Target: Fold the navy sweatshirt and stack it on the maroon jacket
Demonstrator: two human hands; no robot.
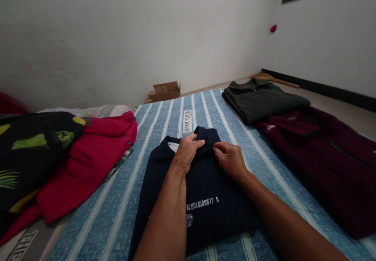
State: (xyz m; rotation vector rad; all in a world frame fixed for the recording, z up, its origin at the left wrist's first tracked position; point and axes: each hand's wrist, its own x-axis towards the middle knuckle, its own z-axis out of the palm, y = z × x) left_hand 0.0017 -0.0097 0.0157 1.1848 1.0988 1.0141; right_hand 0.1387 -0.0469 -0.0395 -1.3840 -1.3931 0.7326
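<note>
A dark navy collared shirt (202, 186), folded into a block with white lettering on its front, lies before me. My left hand (187, 150) grips its collar near the neck opening, thumb pointing right. At the collar's right end, my right hand (230, 157) pinches the edge between thumb and curled fingers. My left forearm covers part of the shirt front and its lettering. White lining shows inside the neck.
A blue striped cloth (123, 174) lies beneath. To the right are a folded dark green shirt (261, 98) and a maroon garment (320, 151). Pink (85, 163) and black patterned clothes (32, 147) are piled on the left. Behind stands an open cardboard box (166, 92) by the wall.
</note>
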